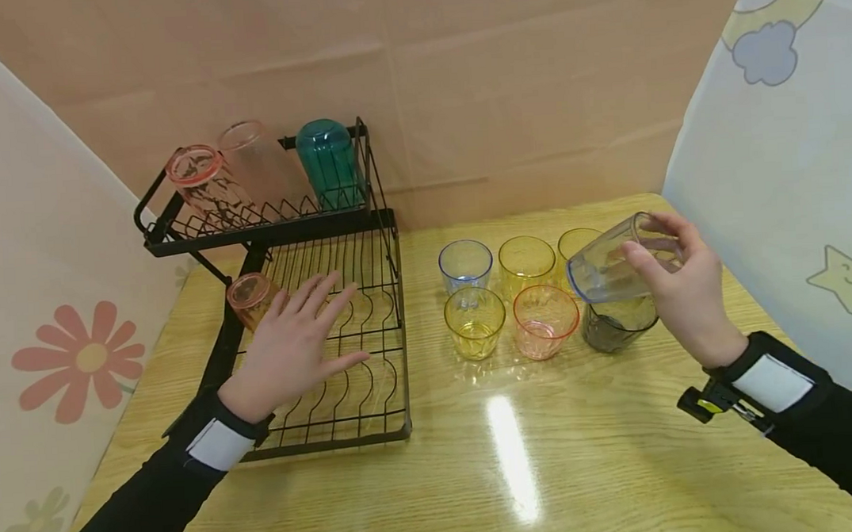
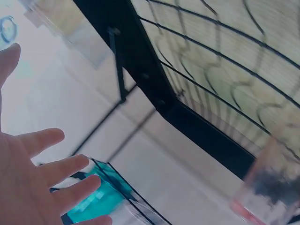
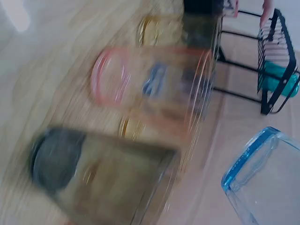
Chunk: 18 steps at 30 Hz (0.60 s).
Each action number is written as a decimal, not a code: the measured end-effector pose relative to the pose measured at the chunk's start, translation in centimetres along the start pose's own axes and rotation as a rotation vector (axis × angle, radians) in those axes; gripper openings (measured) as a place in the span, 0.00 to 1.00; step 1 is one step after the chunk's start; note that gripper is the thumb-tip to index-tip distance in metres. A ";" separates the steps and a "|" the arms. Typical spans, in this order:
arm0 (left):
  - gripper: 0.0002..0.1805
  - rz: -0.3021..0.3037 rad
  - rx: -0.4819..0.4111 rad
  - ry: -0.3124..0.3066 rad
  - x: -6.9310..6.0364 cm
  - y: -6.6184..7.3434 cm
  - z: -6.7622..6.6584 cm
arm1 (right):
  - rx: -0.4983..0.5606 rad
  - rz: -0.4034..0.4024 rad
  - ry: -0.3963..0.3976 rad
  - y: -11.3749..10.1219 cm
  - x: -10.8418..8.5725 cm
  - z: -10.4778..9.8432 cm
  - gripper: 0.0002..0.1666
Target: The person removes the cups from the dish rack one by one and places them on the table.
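My right hand [image 1: 684, 286] grips a clear glass with a blue-tinted end [image 1: 601, 270], tilted with that end toward the left. It is held above the dark grey glass [image 1: 614, 329] on the table. In the right wrist view the same blue-tinted glass [image 3: 251, 157] shows at the right edge. My left hand [image 1: 289, 339], fingers spread, hovers over the lower tier of a black dish rack [image 1: 408, 394] and holds nothing. Beside its fingertips an orange-pink glass [image 1: 251, 296] stands upside down on that tier, partly hidden by the hand.
Right of the rack, a blue glass [image 1: 466, 260], several yellow glasses [image 1: 475, 327] and a red-rimmed glass [image 1: 545, 320] stand upright in two rows. The upper tier bears a pink glass [image 1: 201, 177], a pale clear glass [image 1: 261, 166] and a teal glass [image 1: 329, 163].
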<state>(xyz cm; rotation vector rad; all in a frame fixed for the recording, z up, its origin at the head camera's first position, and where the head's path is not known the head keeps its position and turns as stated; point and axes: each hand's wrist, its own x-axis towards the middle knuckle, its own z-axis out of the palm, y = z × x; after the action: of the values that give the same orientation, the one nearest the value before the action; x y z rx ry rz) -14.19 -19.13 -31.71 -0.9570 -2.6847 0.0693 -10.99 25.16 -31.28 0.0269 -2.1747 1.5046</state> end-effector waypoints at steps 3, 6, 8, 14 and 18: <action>0.50 -0.052 0.019 -0.002 -0.1 -1.2 0.1 | -0.102 -0.018 0.008 0.5 0.5 -1.5 0.30; 0.49 -0.119 0.031 -0.003 -0.2 -2.4 0.1 | -0.227 -0.053 0.022 1.2 0.9 -2.8 0.34; 0.49 -0.166 0.044 -0.001 -0.3 -3.3 0.2 | -0.296 -0.074 0.026 1.7 1.0 -3.6 0.36; 0.48 -0.318 0.015 -0.022 -0.6 -5.4 0.4 | -0.434 -0.118 0.052 3.5 1.0 -5.5 0.39; 0.48 -0.375 0.013 0.016 -0.8 -6.4 0.8 | -0.528 -0.105 0.088 4.7 1.0 -6.3 0.41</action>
<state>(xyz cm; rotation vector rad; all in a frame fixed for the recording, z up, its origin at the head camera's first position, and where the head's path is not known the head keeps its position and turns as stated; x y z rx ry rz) -17.75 -24.52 -31.79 -0.4349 -2.7944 0.0005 -10.84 32.86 -33.26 -0.0992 -2.3868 0.8240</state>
